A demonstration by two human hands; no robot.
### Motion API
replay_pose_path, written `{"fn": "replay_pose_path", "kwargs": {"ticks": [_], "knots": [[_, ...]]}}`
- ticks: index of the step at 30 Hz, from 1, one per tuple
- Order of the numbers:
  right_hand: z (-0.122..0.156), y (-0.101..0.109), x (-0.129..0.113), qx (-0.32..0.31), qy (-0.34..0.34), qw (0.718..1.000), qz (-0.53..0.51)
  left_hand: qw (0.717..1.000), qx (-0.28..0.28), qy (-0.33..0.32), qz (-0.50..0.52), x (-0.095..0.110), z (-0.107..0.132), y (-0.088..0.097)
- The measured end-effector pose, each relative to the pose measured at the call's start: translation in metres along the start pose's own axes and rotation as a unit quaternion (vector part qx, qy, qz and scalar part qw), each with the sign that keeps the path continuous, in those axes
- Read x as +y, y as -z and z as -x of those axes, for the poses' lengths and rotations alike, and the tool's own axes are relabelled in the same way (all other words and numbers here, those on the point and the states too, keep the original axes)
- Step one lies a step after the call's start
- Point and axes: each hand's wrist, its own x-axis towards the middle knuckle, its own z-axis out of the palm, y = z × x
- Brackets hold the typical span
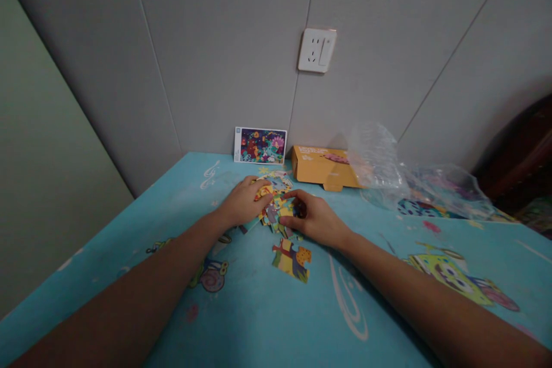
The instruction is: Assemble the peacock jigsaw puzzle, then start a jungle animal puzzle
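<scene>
A loose pile of colourful jigsaw puzzle pieces (272, 213) lies on the blue cloth between my two hands. My left hand (244, 202) rests on the pile's left side, thumb and fingers apart, with yellow and red pieces showing beneath them. On the other side, my right hand (318, 219) has its thumb and forefinger curved apart, their tips touching pieces; a dark piece partly shows under its palm. Closer to me, some joined puzzle pieces (291, 260) with a tree and a spotted orange shape lie flat, clear of both hands.
A picture card (260, 145) leans against the grey wall. Right of it stands an orange box (321, 168) with a front flap, and crumpled clear plastic wrapping (379, 164) lies against it. A white wall socket (317, 50) is above. The cloth (241, 310) has printed cartoon figures.
</scene>
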Motion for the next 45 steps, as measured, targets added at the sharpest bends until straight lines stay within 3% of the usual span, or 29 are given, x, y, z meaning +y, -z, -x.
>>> {"fn": "replay_pose_path", "kwargs": {"ticks": [6, 10, 18, 22, 25, 30, 33, 37, 41, 45], "knots": [[-0.002, -0.001, 0.005, 0.009, -0.033, 0.995, -0.089, 1.000, 0.008, -0.008, 0.012, 0.002, 0.000, 0.002], [-0.002, -0.002, 0.009, -0.020, -0.032, 0.985, -0.171, 1.000, 0.015, -0.013, 0.023, 0.005, 0.000, 0.004], [-0.003, -0.002, 0.012, -0.021, -0.025, 0.973, -0.229, 0.997, 0.060, -0.015, 0.038, 0.003, -0.004, 0.005], [-0.004, -0.004, 0.016, 0.034, 0.005, 0.974, -0.225, 0.994, 0.105, 0.010, 0.023, 0.002, -0.005, 0.009], [-0.003, -0.003, 0.014, 0.119, 0.037, 0.964, -0.234, 0.990, 0.140, 0.010, 0.021, 0.003, -0.005, 0.012], [0.002, 0.004, 0.008, 0.286, 0.037, 0.938, -0.194, 0.987, 0.156, 0.032, 0.023, 0.001, -0.005, 0.013], [0.002, 0.009, 0.007, 0.352, 0.023, 0.925, -0.141, 0.985, 0.162, 0.053, 0.020, -0.001, -0.006, 0.012], [0.001, 0.016, 0.008, 0.368, 0.058, 0.928, -0.009, 0.984, 0.165, 0.061, 0.009, 0.000, -0.006, 0.013], [0.004, 0.025, 0.004, 0.378, 0.132, 0.910, 0.104, 0.984, 0.164, 0.067, 0.003, 0.001, -0.005, 0.014], [0.007, 0.033, -0.003, 0.324, 0.097, 0.924, 0.181, 0.984, 0.161, 0.081, -0.011, 0.000, -0.005, 0.014]]}}
